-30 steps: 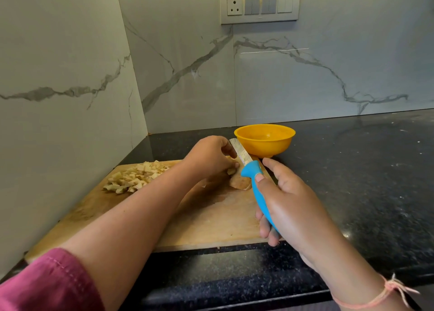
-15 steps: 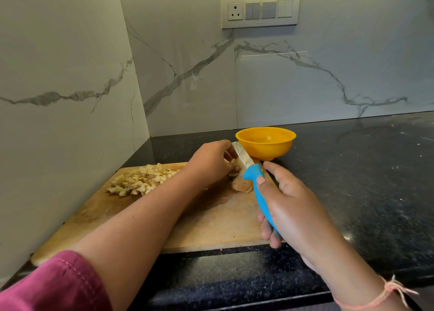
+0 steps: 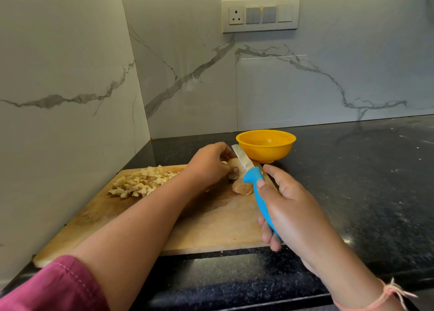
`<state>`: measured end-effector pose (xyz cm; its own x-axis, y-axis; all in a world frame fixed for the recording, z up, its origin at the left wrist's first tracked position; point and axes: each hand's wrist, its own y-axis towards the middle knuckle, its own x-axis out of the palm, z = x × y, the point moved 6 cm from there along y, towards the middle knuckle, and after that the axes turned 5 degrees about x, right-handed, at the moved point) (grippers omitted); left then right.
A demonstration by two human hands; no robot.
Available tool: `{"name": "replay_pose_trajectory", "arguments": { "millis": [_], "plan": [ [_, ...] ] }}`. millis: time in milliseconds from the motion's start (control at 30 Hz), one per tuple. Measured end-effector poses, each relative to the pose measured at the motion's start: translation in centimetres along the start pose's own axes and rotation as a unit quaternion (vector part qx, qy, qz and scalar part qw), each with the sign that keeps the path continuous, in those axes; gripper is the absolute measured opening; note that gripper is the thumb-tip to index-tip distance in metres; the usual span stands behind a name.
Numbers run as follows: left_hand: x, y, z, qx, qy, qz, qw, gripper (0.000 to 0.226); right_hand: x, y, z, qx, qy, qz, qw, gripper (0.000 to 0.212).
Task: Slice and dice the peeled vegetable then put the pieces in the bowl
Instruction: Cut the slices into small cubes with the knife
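Diced pieces (image 3: 141,181) lie heaped on the far left part of the cutting board (image 3: 211,221), which rests on a dark speckled worktop (image 3: 352,181). Near the board's far right corner sits the rest of the peeled vegetable (image 3: 240,188), pale on top and browner lower down, partly hidden behind the knife (image 3: 252,181). Whether it is one piece or two I cannot tell. The left grip (image 3: 209,163) reaches across the board from its near left side, fingers curled round the vegetable's upper end and pinching it. The right grip (image 3: 288,214) hovers over the board's right edge, wrapped round the knife's blue handle with the thumb pressed on top. The blade lies against the vegetable's right side, its tip pointing past the board's far edge. An orange bowl (image 3: 266,146) stands on the worktop just beyond the board's far right corner. On the marble wall behind the board hangs a switch panel (image 3: 260,14). A pink sleeve (image 3: 54,287) covers the left upper arm, nearer than the board's front edge.
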<state>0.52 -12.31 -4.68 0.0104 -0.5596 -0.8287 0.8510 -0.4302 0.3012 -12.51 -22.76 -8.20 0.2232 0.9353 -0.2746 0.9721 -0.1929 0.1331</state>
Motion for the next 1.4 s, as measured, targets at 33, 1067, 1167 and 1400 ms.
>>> {"name": "replay_pose_trajectory", "arguments": {
  "millis": [33, 1067, 1167, 1400],
  "plan": [
    [-0.2, 0.0, -0.1, -0.004, -0.011, 0.008, 1.000, 0.029, 0.0, 0.0, 0.0, -0.001, -0.001, 0.001, 1.000, 0.042],
    [-1.4, -1.9, -3.3, -0.031, 0.055, -0.078, 0.995, 0.049, 1.5, 0.5, -2.4, 0.039, -0.208, -0.040, 0.977, 0.038],
    [-1.2, -1.9, -3.1, -0.018, 0.041, -0.077, 0.996, 0.050, 1.1, 0.4, -3.3, -0.017, -0.332, -0.007, 0.943, 0.036],
    [-0.9, -1.8, -3.2, -0.044, 0.056, -0.047, 0.996, 0.044, 1.6, 0.4, -4.3, -0.046, -0.403, 0.024, 0.914, 0.038]
  ]
}}
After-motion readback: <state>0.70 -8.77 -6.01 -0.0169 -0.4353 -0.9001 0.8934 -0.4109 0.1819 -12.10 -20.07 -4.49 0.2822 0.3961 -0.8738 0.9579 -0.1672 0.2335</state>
